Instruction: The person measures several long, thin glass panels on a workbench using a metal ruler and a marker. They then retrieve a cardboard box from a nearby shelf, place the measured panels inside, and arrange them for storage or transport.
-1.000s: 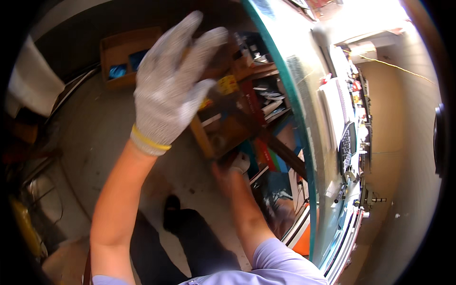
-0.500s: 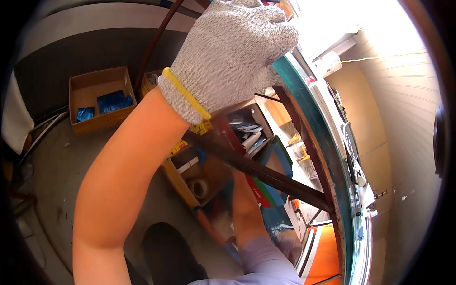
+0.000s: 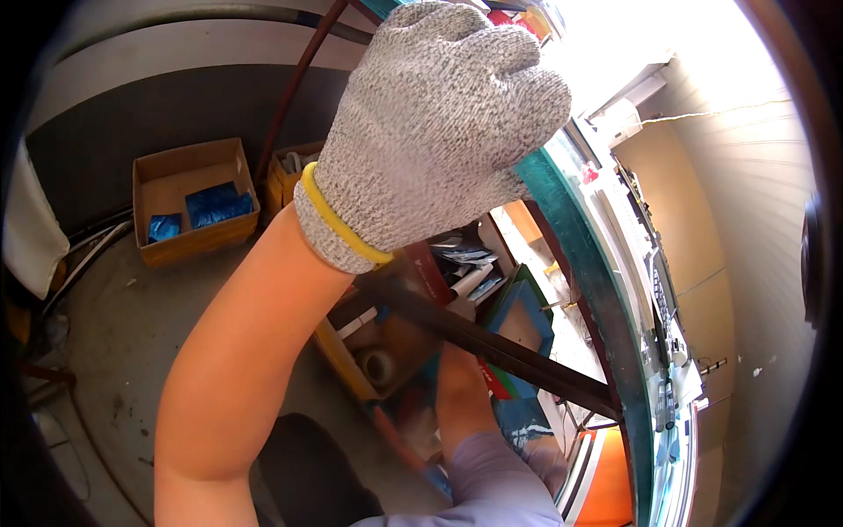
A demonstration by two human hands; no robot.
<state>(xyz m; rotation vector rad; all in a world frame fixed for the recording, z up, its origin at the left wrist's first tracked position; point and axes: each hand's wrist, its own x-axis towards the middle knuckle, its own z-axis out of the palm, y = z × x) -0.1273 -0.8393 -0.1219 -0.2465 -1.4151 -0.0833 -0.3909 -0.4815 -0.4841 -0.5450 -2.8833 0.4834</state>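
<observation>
Table: glass-topped, thick green edge (image 3: 575,220), landmark for all places below
Left hand: gloved (image 3: 439,132), on the table's edge; fingers well curled, seems closed round that edge, no loose item seen in it
Right hand: gloved as far as it shows (image 3: 462,306), under the table beyond the dark metal bar (image 3: 492,342); mostly hidden, so cannot tell how far open it is or whether it has hold of anything
Open carton: under the table (image 3: 347,360), a roll of tape (image 3: 377,366) inside; right forearm just beside it
Red box: under the table (image 3: 428,274), near the right hand; touching or apart, cannot tell
Packet box: silvery and white packets (image 3: 470,255), under the table, past the red box
Blue packets: (image 3: 218,204), in a cardboard box (image 3: 198,248) on the floor, well left of the table
Reach under the table: my judgement, a firm left hold on the edge steadies the lean; right forearm best kept low and clear of the bar, fingers sorting by touch where sight is blocked, carton walls not dragged
Writing: small pale lettering on the red box's lower part, too small to read; no other legible label among the boxes under the table
</observation>
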